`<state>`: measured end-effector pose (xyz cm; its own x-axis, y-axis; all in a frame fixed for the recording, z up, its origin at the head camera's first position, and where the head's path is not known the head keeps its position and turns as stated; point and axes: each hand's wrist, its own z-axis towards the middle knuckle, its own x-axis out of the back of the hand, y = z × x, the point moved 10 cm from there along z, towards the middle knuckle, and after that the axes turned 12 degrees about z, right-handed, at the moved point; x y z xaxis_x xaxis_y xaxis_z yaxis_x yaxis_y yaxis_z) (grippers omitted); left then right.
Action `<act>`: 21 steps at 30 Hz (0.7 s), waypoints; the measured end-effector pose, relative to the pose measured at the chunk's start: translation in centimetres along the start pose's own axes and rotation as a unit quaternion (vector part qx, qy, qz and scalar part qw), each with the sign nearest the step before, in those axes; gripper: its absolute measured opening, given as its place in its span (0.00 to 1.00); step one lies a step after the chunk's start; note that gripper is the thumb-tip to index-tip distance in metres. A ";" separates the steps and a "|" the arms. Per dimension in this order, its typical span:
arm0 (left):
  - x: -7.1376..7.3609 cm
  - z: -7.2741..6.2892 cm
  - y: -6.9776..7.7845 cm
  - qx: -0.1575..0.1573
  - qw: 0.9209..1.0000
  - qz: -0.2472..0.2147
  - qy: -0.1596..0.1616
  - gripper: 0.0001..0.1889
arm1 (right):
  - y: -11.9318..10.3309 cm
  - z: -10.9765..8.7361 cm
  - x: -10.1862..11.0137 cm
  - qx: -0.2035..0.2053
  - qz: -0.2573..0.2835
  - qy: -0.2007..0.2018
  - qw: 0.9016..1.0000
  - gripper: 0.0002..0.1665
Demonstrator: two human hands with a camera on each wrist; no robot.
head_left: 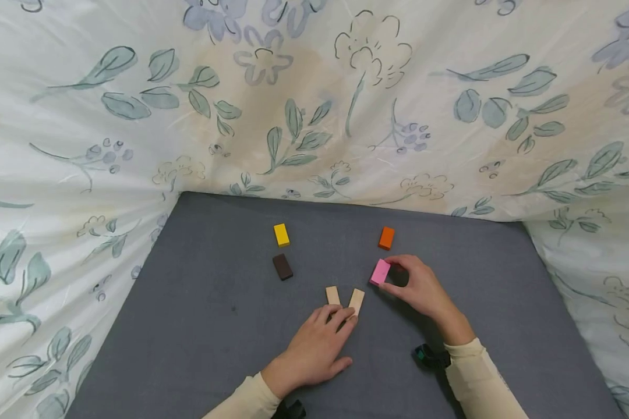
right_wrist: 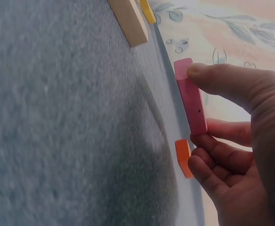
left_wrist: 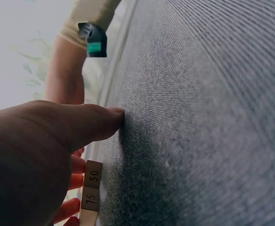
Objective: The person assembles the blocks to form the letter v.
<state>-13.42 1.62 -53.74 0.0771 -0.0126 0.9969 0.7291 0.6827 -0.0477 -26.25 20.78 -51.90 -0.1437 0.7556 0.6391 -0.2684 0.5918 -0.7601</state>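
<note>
Only the left wrist view, lower left, shows me numbers (left_wrist: 94,175) on wooden blocks (head_left: 356,298); loose-fingered left hand (head_left: 314,349) touches them, right hand (head_left: 418,289) pinches pink block (head_left: 380,272).

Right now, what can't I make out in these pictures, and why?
Head: near ends of the two wooden blocks, covered by the left hand.
Left wrist: rest of the block marked 75, cut off by the bottom edge.
Right wrist: part of the yellow block, past the top edge; part of the orange block, behind the right hand.
</note>
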 end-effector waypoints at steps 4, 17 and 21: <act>0.1 0.1 0.1 -0.003 1.000 0.001 0.000 0.39 | -0.3 0.0 -0.3 0.004 -0.001 -0.003 1.000 0.36; 0.1 0.1 0.1 0.000 1.000 0.002 0.001 0.39 | -0.7 0.3 -0.5 0.004 0.003 -0.008 1.000 0.36; 0.0 0.1 0.1 0.002 1.000 0.003 -0.004 0.39 | -0.7 0.2 -0.7 0.000 0.006 -0.009 1.000 0.36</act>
<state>-13.39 1.77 -53.77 0.0755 -0.0033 0.9971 0.7261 0.6855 -0.0527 -26.10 19.81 -51.73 -0.1646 0.7573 0.6320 -0.2671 0.5826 -0.7676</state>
